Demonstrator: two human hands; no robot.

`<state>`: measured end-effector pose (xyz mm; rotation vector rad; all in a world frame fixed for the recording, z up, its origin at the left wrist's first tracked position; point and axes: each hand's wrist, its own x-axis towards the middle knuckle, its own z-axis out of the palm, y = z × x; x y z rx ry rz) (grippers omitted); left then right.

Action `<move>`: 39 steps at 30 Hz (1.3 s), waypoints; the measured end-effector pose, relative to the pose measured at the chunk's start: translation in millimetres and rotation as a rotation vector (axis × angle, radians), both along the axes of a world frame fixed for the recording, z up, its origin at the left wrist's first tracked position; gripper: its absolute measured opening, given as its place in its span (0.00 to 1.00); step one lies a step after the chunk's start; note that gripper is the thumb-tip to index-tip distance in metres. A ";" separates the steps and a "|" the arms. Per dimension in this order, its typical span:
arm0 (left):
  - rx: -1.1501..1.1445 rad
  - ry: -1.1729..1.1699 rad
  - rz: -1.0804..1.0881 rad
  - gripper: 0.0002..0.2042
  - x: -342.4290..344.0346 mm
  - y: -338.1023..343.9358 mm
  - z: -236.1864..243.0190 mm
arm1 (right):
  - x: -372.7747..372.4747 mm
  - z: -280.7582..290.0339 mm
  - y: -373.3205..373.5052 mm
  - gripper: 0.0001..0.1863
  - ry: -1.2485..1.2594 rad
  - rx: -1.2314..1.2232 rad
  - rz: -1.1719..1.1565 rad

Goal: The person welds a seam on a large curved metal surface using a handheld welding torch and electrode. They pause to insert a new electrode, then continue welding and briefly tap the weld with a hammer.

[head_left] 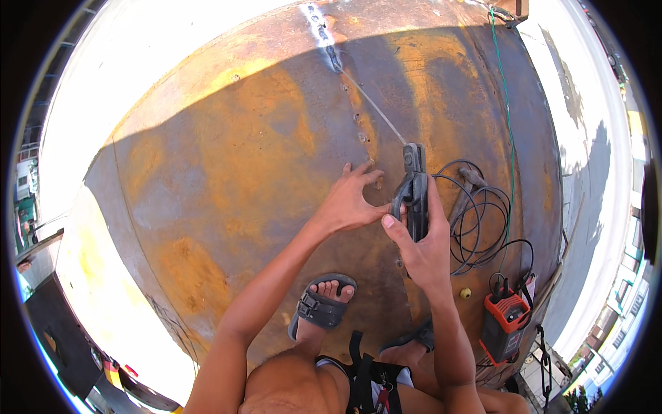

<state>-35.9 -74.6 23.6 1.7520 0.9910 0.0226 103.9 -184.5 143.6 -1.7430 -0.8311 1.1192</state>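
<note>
My right hand [425,250] is wrapped round a black welding electrode holder [414,181]. A thin welding rod [376,107] is clamped in its jaws and slants up and left. The rod's far tip meets, or comes very near, the rough weld seam [334,57] on the rusty steel plate [227,155]; contact is hard to tell. My left hand [353,200] is spread beside the holder, fingers apart over the plate. Its thumb reaches the holder's lever and seems to touch it.
A coiled black cable [476,231] lies on the right around a hammer [469,183]. Below it stands an orange and black welding machine [505,321]. A green cord [509,117] runs down the right side. My sandalled foot [324,303] rests on the plate, whose curved edges drop away.
</note>
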 end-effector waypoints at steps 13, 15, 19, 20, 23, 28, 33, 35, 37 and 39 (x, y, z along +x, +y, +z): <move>-0.015 0.045 -0.040 0.48 1.1 -0.8 6.7 | -3.6 6.2 -7.0 0.51 -0.088 -0.051 0.020; -0.006 0.045 -0.050 0.48 -0.2 -2.5 4.7 | -3.2 9.0 -8.5 0.52 -0.108 -0.084 0.052; -0.021 0.050 -0.054 0.50 0.8 -5.7 7.9 | -5.1 17.0 -10.6 0.54 -0.154 -0.120 0.070; -0.027 0.052 -0.058 0.50 1.3 -6.0 9.3 | -5.4 17.7 -11.3 0.54 -0.161 -0.121 0.072; -0.033 0.051 -0.072 0.49 1.7 -6.5 11.6 | -7.7 18.6 -13.9 0.54 -0.175 -0.118 0.067; -0.045 0.036 -0.075 0.48 0.2 -6.0 11.6 | -10.1 18.3 -13.8 0.54 -0.200 -0.132 0.074; -0.054 0.033 -0.063 0.48 -2.0 -4.4 12.3 | -12.5 26.9 -7.4 0.54 -0.226 -0.159 0.108; -0.045 0.038 -0.072 0.49 -1.6 -5.0 12.1 | -12.2 22.9 -12.0 0.54 -0.246 -0.130 0.105; -0.040 0.035 -0.075 0.49 -0.4 -6.4 8.6 | -12.4 23.5 -11.6 0.54 -0.251 -0.134 0.107; -0.048 -0.046 -0.019 0.52 -4.5 -7.1 2.7 | -14.9 30.1 -5.0 0.54 -0.238 -0.174 0.114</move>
